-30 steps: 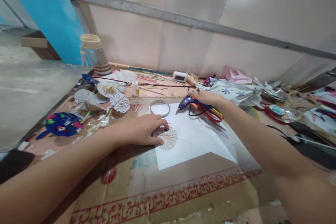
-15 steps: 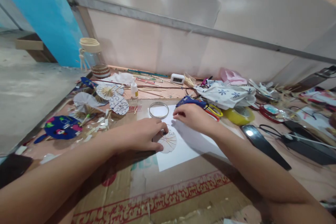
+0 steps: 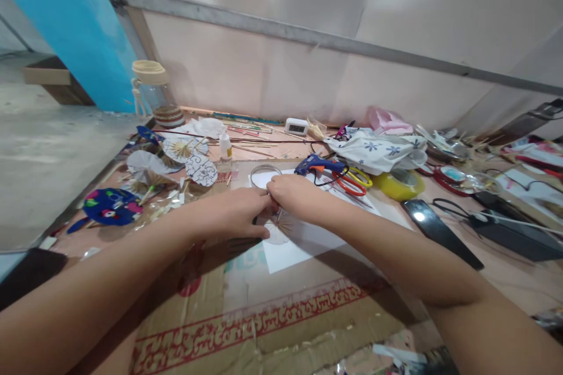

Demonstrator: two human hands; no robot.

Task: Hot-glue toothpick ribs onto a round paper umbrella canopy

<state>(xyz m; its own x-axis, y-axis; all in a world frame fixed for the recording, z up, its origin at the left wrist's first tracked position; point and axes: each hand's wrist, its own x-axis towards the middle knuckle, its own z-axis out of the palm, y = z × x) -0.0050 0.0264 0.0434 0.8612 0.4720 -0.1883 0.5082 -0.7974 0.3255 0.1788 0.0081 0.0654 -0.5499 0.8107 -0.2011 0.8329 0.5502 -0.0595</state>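
A small round paper parasol with thin wooden ribs lies on a white sheet before me. My left hand bends over its left side, thumb and fingers curled at it. My right hand is closed in a pinch just above it, against the left fingertips. Whatever the right fingers hold is hidden. Behind the hands lies a silver-grey ring, partly covered by the right hand. A blue glue gun and red-handled scissors rest right of the ring.
Several finished-looking paper parasols and a blue patterned one lie at left. A glue bottle, white timer and glass jar stand behind. Yellow tape and a black phone-like object lie at right. Cardboard covers the front.
My right hand has moved left and come up to the left fingertips, uncovering the glue gun and scissors. My left hand stays at the parasol.
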